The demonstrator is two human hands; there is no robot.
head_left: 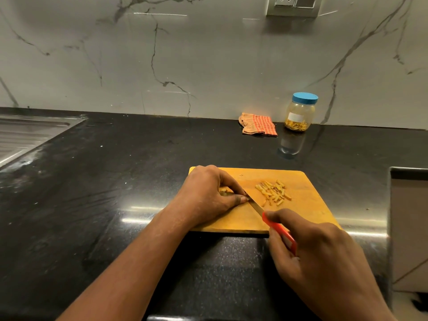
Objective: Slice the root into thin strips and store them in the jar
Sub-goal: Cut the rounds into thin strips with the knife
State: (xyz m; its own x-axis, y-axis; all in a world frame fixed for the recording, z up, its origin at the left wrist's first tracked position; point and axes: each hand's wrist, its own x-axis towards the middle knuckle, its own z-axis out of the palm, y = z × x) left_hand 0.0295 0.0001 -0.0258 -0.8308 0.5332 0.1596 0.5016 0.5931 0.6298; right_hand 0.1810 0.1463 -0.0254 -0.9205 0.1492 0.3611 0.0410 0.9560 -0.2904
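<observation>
Orange-red handle (281,232) of the knife (256,208) is sitting in the right hand (312,251), fingers curling round it and thumb lying along its top. The rear of the handle is hiding inside the palm. Thin blade (252,203) is angling up and left across the cutting board (312,205), its tip disappearing under the left fingertips.

Left hand (208,193) is arching over the root (223,193), with fingertips and thumb pinching it down against the board. Only a small brownish-yellow sliver is showing in the gap beneath the fingers, so its shape is hard to make out. Whether the edge is touching the root cannot be told. Both forearms are running out of frame at the bottom.

Just right of the blade, cut yellow strips (273,192) are lying in a loose heap on the board, apart from both hands. The board is resting on a black speckled counter (115,181), and the left wrist is covering part of its near edge.

Well behind the board, the jar (300,114) is standing upright against the marbled wall (208,54). Its blue lid (305,98) is on, and more strips are filling its bottom. A crumpled orange checked cloth (258,125) is lying just left of it. A ribbed steel sink (27,135) is being cut off at the left edge, and a socket (293,5) at the top.
</observation>
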